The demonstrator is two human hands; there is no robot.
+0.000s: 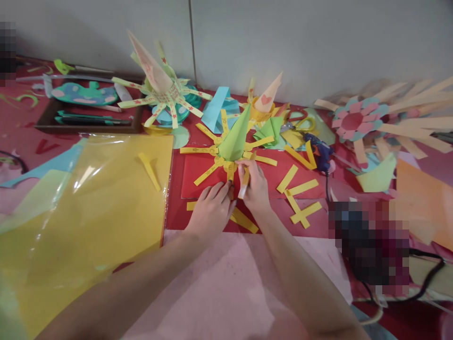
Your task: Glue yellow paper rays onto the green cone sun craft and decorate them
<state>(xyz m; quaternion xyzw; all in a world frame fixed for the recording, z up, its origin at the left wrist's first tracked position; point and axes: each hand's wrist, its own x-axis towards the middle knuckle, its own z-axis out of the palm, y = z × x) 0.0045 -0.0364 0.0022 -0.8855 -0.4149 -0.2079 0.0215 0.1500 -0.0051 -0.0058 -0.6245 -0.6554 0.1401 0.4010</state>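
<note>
A light-green paper cone (235,139) stands at the centre of a ring of yellow paper strips that spread outward, some marked with stars and other small drawings. My left hand (212,208) is at the near side, its fingers closed on the end of the front yellow paper strip (230,173). Close beside it, my right hand (255,186) pinches a slim yellowish piece with a whitish end (242,191); its exact kind is unclear. Loose yellow strips (300,187) lie right of my right hand, and another strip (245,221) lies partly under my left hand.
Behind stand two similar paper cone pieces (159,80) (268,97). Scissors (304,123) and a purple-blue glue gun (318,152) lie at the right. A brown tray (42,123) sits back left, beyond a plastic-covered yellow sheet (116,203). A grey wall (247,38) closes the back.
</note>
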